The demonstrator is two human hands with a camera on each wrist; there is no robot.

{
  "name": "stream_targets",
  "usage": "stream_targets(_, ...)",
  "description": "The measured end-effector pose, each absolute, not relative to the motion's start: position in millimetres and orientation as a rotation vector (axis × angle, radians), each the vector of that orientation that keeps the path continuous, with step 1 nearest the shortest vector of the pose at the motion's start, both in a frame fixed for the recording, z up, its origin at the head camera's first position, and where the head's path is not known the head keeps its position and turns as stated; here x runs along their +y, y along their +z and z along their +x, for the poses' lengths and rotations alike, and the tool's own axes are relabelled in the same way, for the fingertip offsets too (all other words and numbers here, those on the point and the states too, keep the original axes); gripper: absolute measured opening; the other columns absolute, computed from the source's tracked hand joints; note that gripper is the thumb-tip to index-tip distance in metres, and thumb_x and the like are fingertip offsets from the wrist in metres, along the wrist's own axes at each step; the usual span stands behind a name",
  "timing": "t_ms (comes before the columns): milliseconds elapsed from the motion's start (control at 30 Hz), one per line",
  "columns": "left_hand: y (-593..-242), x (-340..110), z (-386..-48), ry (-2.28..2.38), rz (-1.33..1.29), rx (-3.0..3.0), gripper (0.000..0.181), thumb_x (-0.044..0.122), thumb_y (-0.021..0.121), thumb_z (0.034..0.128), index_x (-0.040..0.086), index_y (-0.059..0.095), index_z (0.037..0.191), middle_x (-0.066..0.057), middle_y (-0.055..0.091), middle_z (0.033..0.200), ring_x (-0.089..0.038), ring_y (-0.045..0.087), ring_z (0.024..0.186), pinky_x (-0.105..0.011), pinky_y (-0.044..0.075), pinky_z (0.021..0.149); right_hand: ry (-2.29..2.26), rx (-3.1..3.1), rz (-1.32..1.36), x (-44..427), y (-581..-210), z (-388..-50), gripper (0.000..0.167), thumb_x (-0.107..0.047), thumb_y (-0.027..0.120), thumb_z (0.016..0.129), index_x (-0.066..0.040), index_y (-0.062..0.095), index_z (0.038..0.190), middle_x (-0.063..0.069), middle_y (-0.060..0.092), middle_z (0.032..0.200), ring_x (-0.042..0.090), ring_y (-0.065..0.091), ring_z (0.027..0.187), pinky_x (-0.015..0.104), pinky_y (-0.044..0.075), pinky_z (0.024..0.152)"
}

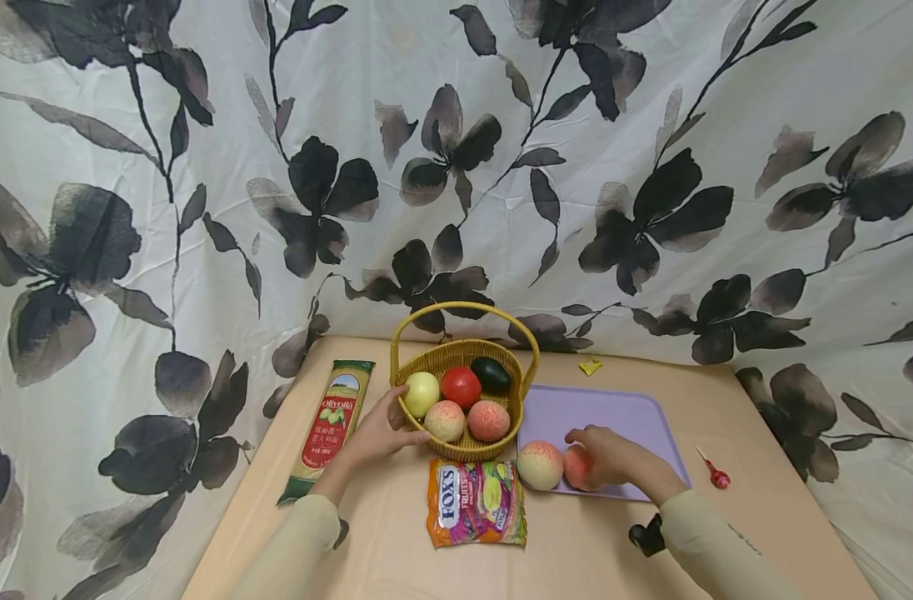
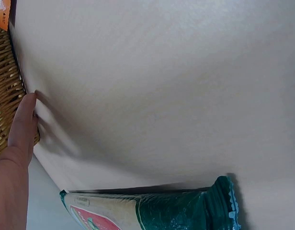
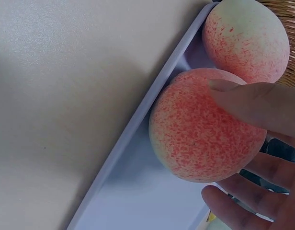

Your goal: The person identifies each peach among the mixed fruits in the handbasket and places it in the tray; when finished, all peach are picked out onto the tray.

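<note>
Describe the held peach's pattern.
The peach shows dense pinkish-red speckles, clearest in the right wrist view.

I face a white cloth that forms the backdrop from 9 o'clock through 12 to 3 o'clock. Print: large grey-black flowers, with leaves and thin stems. Surface: lightly creased. A tan tabletop extends from me toward 12 o'clock, where its far edge meets the cloth; its sides spread toward 8 and 4 o'clock. Lighting: pale sheen at 1 o'clock in my left wrist view; shadows soft-edged.
</note>
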State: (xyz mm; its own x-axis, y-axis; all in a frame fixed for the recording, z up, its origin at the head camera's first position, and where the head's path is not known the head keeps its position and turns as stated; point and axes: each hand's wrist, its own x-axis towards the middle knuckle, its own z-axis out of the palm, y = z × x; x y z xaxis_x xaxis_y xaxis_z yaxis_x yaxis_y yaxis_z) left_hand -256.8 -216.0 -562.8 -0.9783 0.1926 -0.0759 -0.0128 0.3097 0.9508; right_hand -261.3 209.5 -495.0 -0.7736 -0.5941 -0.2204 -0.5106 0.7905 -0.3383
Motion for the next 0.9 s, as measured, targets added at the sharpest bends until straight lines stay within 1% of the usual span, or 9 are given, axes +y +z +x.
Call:
stream_targets(233, -563, -218, -255, 1.718, 0.150, 2.424, 0.108, 0.030, 0.090, 0.0829, 0.010, 0.022, 0.164, -0.026, 0.033, 0.166, -0.047, 0.043, 0.148, -0.049, 0.054, 0.108, -0.365, 2.654, -0.765, 205, -491, -260, 0.064, -0.010, 0.092, 0.068, -0.002, 0.065, 0.126, 0.011, 0.066, 0.108, 0.025, 0.060, 0.094, 0.047, 0.056, 0.086)
stream_targets(333, -563, -219, -255, 1.710, 0.140, 2.431, 0.109, 0.030, 0.091, 0.0822, 0.010, 0.022, 0.164, -0.024, 0.032, 0.167, -0.046, 0.042, 0.148, -0.049, 0.052, 0.111, -0.371, 2.646, -0.759, 201, -483, -259, 0.067, -0.011, 0.093, 0.069, -0.005, 0.064, 0.129, 0.014, 0.065, 0.115, 0.029, 0.061, 0.099, 0.048, 0.057, 0.085)
stream_targets(400, -563, -219, -255, 1.709, 0.133, 2.429, 0.109, 0.029, 0.091, 0.0819, 0.011, 0.022, 0.164, -0.023, 0.032, 0.168, -0.046, 0.042, 0.148, -0.049, 0.051, 0.112, -0.375, 2.642, -0.748, 196, -474, -258, 0.069, -0.007, 0.091, 0.069, -0.006, 0.063, 0.131, 0.017, 0.064, 0.121, 0.033, 0.061, 0.106, 0.050, 0.057, 0.085)
stream_targets(433, -563, -219, -254, 1.707, 0.129, 2.430, 0.110, 0.029, 0.091, 0.0816, 0.011, 0.022, 0.164, -0.023, 0.032, 0.168, -0.046, 0.043, 0.148, -0.049, 0.051, 0.111, -0.370, 2.643, -0.756, 193, -469, -258, 0.068, -0.006, 0.090, 0.071, -0.005, 0.062, 0.133, 0.019, 0.063, 0.124, 0.036, 0.062, 0.109, 0.052, 0.057, 0.086)
stream_targets(567, -562, -221, -254, 1.692, 0.117, 2.445, 0.110, 0.030, 0.092, 0.0810, 0.012, 0.023, 0.164, -0.023, 0.031, 0.168, -0.047, 0.043, 0.148, -0.047, 0.057, 0.104, -0.356, 2.667, -0.796, 175, -447, -263, 0.067, -0.001, 0.086, 0.076, -0.005, 0.060, 0.138, 0.022, 0.060, 0.136, 0.041, 0.060, 0.123, 0.058, 0.056, 0.096)
stream_targets(633, -562, -221, -254, 1.691, 0.115, 2.449, 0.110, 0.031, 0.092, 0.0806, 0.013, 0.023, 0.164, -0.022, 0.030, 0.169, -0.047, 0.043, 0.148, -0.046, 0.057, 0.104, -0.353, 2.677, -0.854, 162, -439, -269, 0.066, -0.003, 0.086, 0.080, -0.004, 0.060, 0.140, 0.022, 0.059, 0.139, 0.041, 0.060, 0.127, 0.058, 0.056, 0.100)
stream_targets(667, -562, -222, -254, 1.694, 0.121, 2.451, 0.110, 0.032, 0.092, 0.0807, 0.012, 0.023, 0.164, -0.022, 0.029, 0.169, -0.047, 0.043, 0.148, -0.047, 0.056, 0.106, -0.358, 2.681, -0.876, 154, -435, -272, 0.067, -0.003, 0.087, 0.079, -0.004, 0.060, 0.140, 0.022, 0.059, 0.140, 0.041, 0.059, 0.128, 0.057, 0.055, 0.102)
stream_targets(767, -562, -221, -255, 1.709, 0.127, 2.439, 0.110, 0.032, 0.092, 0.0808, 0.013, 0.023, 0.164, -0.021, 0.028, 0.169, -0.046, 0.042, 0.149, -0.049, 0.052, 0.111, -0.370, 2.682, -0.963, 131, -427, -282, 0.067, -0.004, 0.088, 0.079, -0.002, 0.060, 0.140, 0.023, 0.060, 0.140, 0.039, 0.062, 0.126, 0.055, 0.056, 0.103)
stream_targets(900, -562, -217, -255, 1.719, 0.157, 2.429, 0.109, 0.032, 0.091, 0.0822, 0.011, 0.022, 0.164, -0.022, 0.030, 0.168, -0.046, 0.043, 0.148, -0.053, 0.048, 0.114, -0.350, 2.669, -0.994, 100, -420, -293, 0.060, -0.004, 0.083, 0.083, -0.004, 0.061, 0.139, 0.021, 0.062, 0.137, 0.032, 0.065, 0.114, 0.050, 0.058, 0.099)
